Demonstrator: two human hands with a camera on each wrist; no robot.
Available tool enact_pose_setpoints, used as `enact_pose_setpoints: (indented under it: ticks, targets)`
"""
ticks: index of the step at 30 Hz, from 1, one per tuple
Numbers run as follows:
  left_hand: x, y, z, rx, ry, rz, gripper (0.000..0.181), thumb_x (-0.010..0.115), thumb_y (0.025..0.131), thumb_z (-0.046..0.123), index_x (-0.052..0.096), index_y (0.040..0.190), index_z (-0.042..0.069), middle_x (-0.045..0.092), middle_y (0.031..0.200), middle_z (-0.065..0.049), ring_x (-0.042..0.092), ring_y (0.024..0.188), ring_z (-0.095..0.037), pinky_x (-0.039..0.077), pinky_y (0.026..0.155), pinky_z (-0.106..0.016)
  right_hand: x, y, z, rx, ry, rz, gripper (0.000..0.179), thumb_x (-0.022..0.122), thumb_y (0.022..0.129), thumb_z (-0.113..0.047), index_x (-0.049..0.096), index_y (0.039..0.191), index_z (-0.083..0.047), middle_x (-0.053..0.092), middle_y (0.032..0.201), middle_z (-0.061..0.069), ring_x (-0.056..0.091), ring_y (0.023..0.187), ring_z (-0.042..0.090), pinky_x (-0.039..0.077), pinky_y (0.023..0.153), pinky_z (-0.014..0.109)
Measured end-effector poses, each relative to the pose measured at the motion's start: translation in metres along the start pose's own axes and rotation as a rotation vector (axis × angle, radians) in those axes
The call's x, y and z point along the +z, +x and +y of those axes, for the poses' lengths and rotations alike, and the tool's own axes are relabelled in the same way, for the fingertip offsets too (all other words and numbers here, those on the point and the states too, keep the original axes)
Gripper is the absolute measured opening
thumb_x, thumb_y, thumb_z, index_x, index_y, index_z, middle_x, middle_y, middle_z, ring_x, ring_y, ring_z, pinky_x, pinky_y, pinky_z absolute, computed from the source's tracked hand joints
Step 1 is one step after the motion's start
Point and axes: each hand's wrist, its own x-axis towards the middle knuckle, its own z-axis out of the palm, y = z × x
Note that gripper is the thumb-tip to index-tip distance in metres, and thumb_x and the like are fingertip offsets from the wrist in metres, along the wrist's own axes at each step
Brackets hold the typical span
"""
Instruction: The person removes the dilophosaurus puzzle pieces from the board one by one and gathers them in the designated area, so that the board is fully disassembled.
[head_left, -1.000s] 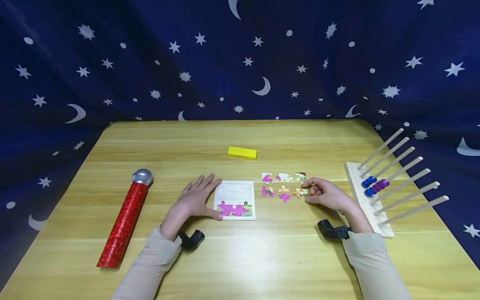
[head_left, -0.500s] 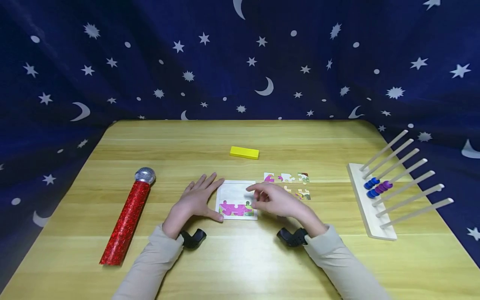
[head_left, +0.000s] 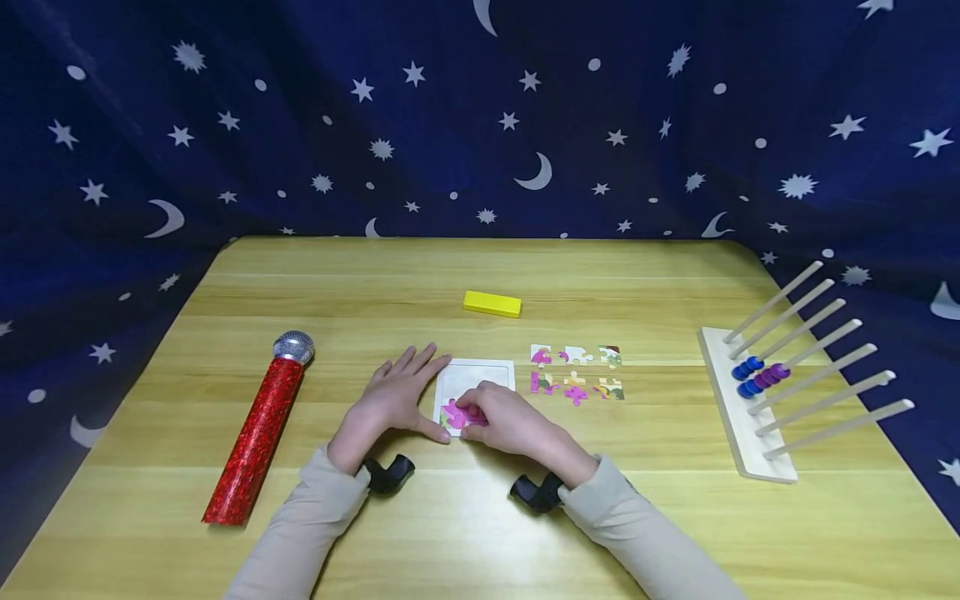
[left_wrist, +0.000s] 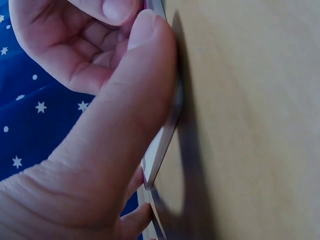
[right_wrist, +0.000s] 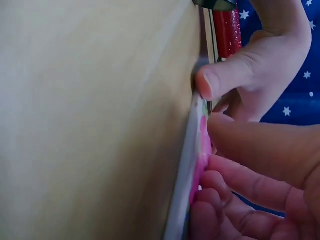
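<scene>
A small square puzzle tray (head_left: 480, 368) with a white base holds pink and green jigsaw pieces (head_left: 453, 414) along its near side. My left hand (head_left: 393, 402) is spread flat at the tray's left side, its thumb at the near left corner. Over the near side of the tray, my right hand (head_left: 506, 417) has curled fingers, with thumb and forefinger pinching a pink puzzle piece (right_wrist: 202, 162) in the right wrist view. How far the piece is lifted is hidden. Several loose puzzle pieces (head_left: 575, 392) lie in two rows to the right of the tray.
A yellow block (head_left: 492, 304) lies behind the tray. At the left is a red glittery toy microphone (head_left: 255, 442) with a silver head. A wooden peg board (head_left: 742, 417) with blue and purple beads stands at the right. A starry blue cloth (head_left: 450, 117) hangs behind the table.
My right hand has moved left from the loose pieces to the near side of the tray and closed on a pink piece there. The left hand keeps its place by the tray.
</scene>
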Motion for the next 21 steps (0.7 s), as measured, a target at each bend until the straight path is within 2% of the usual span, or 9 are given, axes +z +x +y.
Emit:
enact_pose_setpoints:
  ticks: [7,15,21]
  targets:
    - [-0.0001,0.0003,0.0001,-0.001,0.006,0.003,0.115,0.074,0.052,0.064,0.022,0.145,0.02,0.011,0.15,-0.009,0.008,0.135,-0.034,0.011,0.103,-0.058,0.0045,0.0032,-0.0009,0.026,0.002,0.055,0.023,0.072,0.074,-0.008,0.061,0.093,-0.006,0.05,0.075,-0.001,0.046,0.068,0.012,0.041,0.06,0.026]
    - [-0.0004,-0.0002,0.0013,-0.004,0.009,-0.002,0.115,0.075,0.053,0.063,0.022,0.145,0.02,0.011,0.15,-0.009,0.007,0.135,-0.034,0.011,0.103,-0.057,0.0061,0.0045,-0.0052,0.062,-0.042,0.061,0.028,0.072,0.073,-0.007,0.062,0.098,-0.001,0.054,0.08,0.002,0.051,0.073,0.015,0.045,0.066,0.029]
    - [-0.001,-0.0002,0.0023,-0.007,0.005,-0.01,0.114,0.075,0.054,0.062,0.022,0.145,0.019,0.01,0.15,-0.009,0.007,0.135,-0.035,0.011,0.103,-0.057,0.0056,0.0055,-0.0051,0.058,-0.026,0.072,0.026,0.074,0.071,-0.005,0.059,0.093,-0.005,0.053,0.075,0.001,0.049,0.068,0.013,0.042,0.061,0.027]
